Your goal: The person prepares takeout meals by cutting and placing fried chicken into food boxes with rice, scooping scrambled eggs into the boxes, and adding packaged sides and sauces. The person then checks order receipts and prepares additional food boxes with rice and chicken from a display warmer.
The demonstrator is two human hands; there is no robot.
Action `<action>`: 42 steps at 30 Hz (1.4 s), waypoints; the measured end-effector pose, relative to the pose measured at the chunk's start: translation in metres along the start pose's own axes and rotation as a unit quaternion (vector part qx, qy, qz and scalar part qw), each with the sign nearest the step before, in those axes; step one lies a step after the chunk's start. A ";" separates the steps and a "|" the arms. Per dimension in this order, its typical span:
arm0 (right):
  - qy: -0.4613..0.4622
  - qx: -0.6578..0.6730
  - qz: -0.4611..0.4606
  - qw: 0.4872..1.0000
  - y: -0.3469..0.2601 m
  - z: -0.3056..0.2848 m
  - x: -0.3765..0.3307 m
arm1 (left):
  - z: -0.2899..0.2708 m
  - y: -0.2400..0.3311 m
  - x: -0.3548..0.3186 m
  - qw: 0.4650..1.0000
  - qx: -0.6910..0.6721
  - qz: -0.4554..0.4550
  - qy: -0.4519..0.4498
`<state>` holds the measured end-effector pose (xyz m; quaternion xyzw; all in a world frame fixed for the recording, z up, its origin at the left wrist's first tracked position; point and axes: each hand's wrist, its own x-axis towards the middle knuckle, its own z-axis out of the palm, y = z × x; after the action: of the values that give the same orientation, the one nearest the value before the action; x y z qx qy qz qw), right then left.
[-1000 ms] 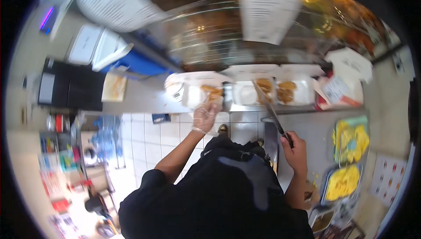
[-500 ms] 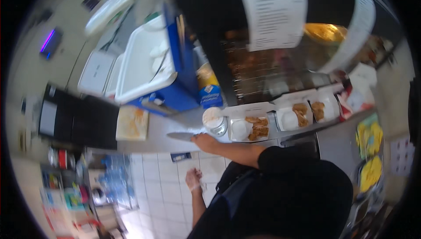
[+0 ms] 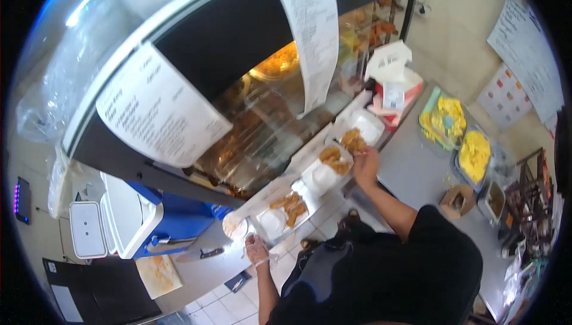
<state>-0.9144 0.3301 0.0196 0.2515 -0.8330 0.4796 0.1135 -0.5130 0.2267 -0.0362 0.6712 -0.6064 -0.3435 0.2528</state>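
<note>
My right hand (image 3: 364, 169) is at the near edge of the row of cartons, its fingers closed beside the fried chicken (image 3: 354, 140) in the farthest open carton (image 3: 370, 123); a thin dark thing shows by the fingertips, its kind unclear. In a clear plastic glove, my left hand (image 3: 257, 251) has curled fingers close to the round tub (image 3: 235, 228) and the nearest carton; what they hold, if anything, is hidden. That nearest carton holds fried chicken (image 3: 290, 208) and a white round mound (image 3: 272, 222). Chicken (image 3: 335, 160) also lies in the middle carton. A knife (image 3: 211, 253) rests on the counter.
Behind the cartons stands a glass warming cabinet (image 3: 262, 134) with hanging paper slips (image 3: 161, 110). A blue cooler (image 3: 187, 221) and a stained cutting board (image 3: 158, 276) are at left. On the right, trays of yellow food (image 3: 475, 155) stand near a red-and-white box (image 3: 396, 89).
My right hand has let go of the knife, which lies on the counter, and moved right to the farthest carton. My left hand has come up to the nearest carton. The view has turned right.
</note>
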 end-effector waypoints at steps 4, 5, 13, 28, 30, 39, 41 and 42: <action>0.037 -0.096 -0.022 0.994 0.111 -0.011 0.086 | 0.033 0.049 0.014 0.995 0.068 -0.059 -0.030; -0.005 -0.073 -0.011 0.997 0.129 -0.012 0.099 | 0.042 0.056 0.018 0.986 0.150 -0.064 -0.028; -0.208 0.053 0.043 0.976 0.140 0.008 0.141 | 0.058 0.020 0.048 0.926 0.373 -0.046 -0.027; -0.079 -0.055 -0.042 0.994 0.163 0.008 0.132 | 0.031 -0.002 -0.012 0.989 -0.012 -0.099 0.110; -0.098 -0.032 0.033 0.994 0.149 -0.012 0.117 | 0.030 0.010 -0.020 0.992 0.007 -0.097 0.084; 0.030 -0.097 0.115 0.988 0.096 -0.059 0.083 | 0.024 -0.008 -0.030 0.999 0.037 -0.012 -0.007; 0.065 -0.102 0.136 0.983 0.100 -0.071 0.069 | 0.025 -0.015 -0.038 0.999 0.011 0.002 0.030; 0.094 -0.099 0.146 0.980 0.104 -0.077 0.062 | 0.023 -0.017 -0.042 0.999 0.003 0.008 0.044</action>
<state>-1.0263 0.4197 0.0084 0.0688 -0.8897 0.4277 0.1445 -0.5210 0.2726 -0.0565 0.6816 -0.6009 -0.3100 0.2796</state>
